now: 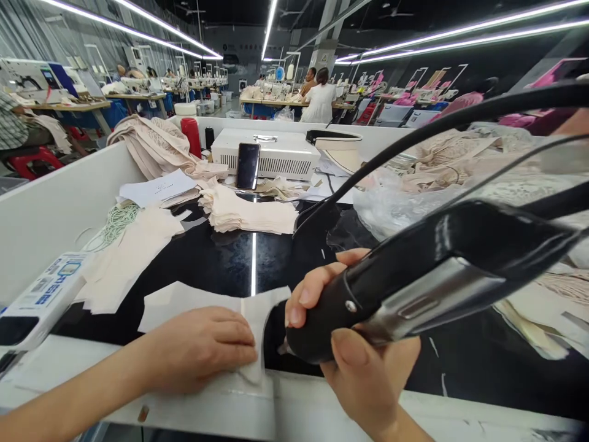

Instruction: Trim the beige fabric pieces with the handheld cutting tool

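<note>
My left hand (202,350) lies flat, fingers together, pressing a pale cream fabric piece (184,301) onto the glossy black table (221,258) near its white front edge. My right hand (354,362) grips a black handheld tool with a metal body (427,288). The tool's tip points at the fabric's edge just right of my left fingers. A thick black cable (414,138) runs from the tool up and away to the right.
A stack of cut cream pieces (248,215) lies mid-table, more pieces at left (129,252). A white machine box (271,150) with a phone (248,166) leaning on it stands behind. Piled lace fabric and plastic (437,172) fill the right. People work at distant tables.
</note>
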`<state>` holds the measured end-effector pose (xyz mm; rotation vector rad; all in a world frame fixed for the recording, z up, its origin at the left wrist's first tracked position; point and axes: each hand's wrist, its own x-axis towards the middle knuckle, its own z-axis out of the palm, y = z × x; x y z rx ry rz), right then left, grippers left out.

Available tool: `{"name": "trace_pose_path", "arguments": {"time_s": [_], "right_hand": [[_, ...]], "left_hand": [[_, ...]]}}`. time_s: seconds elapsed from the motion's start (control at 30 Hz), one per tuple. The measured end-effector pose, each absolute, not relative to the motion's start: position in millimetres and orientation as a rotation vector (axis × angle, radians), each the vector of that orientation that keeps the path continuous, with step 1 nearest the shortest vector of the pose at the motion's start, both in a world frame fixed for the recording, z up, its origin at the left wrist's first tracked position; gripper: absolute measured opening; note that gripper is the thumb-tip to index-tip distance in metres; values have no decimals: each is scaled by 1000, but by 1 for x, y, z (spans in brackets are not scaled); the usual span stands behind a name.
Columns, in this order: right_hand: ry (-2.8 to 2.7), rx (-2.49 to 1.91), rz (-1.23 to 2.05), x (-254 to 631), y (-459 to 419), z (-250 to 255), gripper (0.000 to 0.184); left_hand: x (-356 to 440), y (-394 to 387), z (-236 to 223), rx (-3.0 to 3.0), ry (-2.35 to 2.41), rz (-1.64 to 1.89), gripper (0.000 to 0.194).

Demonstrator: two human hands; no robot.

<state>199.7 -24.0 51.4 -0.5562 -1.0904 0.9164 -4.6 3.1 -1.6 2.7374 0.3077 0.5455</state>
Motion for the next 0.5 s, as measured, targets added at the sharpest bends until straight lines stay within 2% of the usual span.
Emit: {"name": "trace_pose_path", "arguments": {"time_s": [0.17,0.5], "right_hand": [[-1020,-590,711,224,0,61,37],[-1081,-598,693,232,13,44,31]], "left_hand": [[-7,-8,12,2703,309,477,32],[32,14,8,2975,412,711,22]]}}
